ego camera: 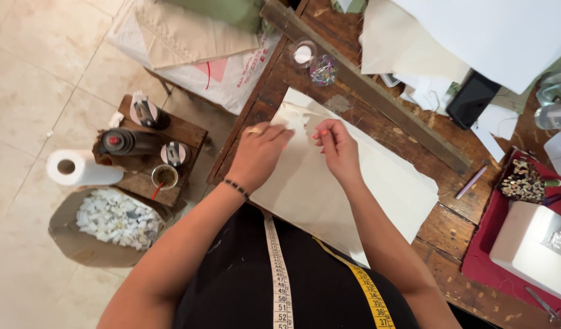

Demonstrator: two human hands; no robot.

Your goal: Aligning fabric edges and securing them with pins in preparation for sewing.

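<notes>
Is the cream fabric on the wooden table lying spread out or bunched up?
Spread out: the cream fabric lies flat across the wooden table, with the left hand and right hand pressing near its top edge.

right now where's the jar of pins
In the head view the jar of pins lies near the top middle, on the wooden table beside its round lid, just beyond the cream cloth and against the long wooden ruler.

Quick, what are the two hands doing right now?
Left hand: fingers curled, pressing down on the cream cloth.
Right hand: fingertips pinching the same cloth near its top edge.
</notes>
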